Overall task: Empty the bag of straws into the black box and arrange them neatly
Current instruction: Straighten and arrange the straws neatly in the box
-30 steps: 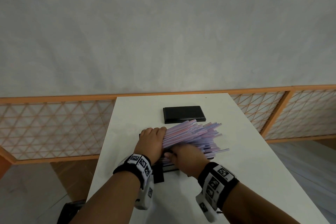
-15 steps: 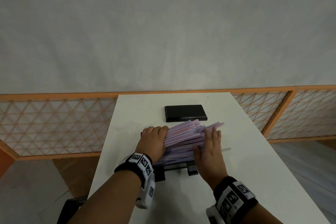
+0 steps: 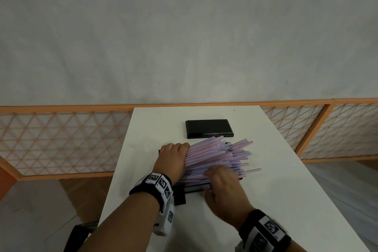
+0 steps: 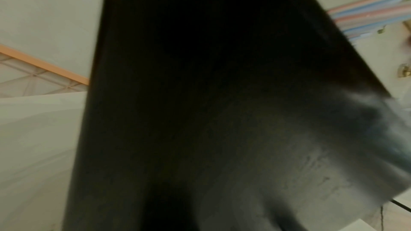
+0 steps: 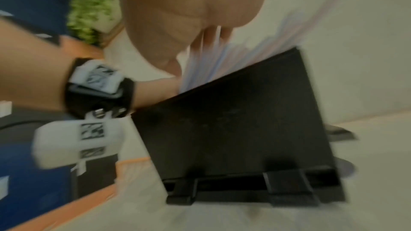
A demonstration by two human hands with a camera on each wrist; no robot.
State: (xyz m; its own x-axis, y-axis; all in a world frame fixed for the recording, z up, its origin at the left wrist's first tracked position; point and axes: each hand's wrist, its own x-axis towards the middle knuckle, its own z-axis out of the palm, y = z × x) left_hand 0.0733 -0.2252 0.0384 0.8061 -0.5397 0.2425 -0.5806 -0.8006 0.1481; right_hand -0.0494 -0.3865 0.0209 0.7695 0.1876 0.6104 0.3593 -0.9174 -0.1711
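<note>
Right hand (image 3: 225,190) slid back off straws (image 3: 216,155) to black box (image 5: 233,129) near edge, grip blurred; left hand (image 3: 172,161) curls over their ends; fan still untidy.

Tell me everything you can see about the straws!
The straws are thin, plastic-looking, pink, blue and lilac. A loose pile lies slanted in the black box, fanned out, far ends sticking past its right side over the table. The left hand curls over their left ends; the right hand, blurred, touches them from the front.
</note>
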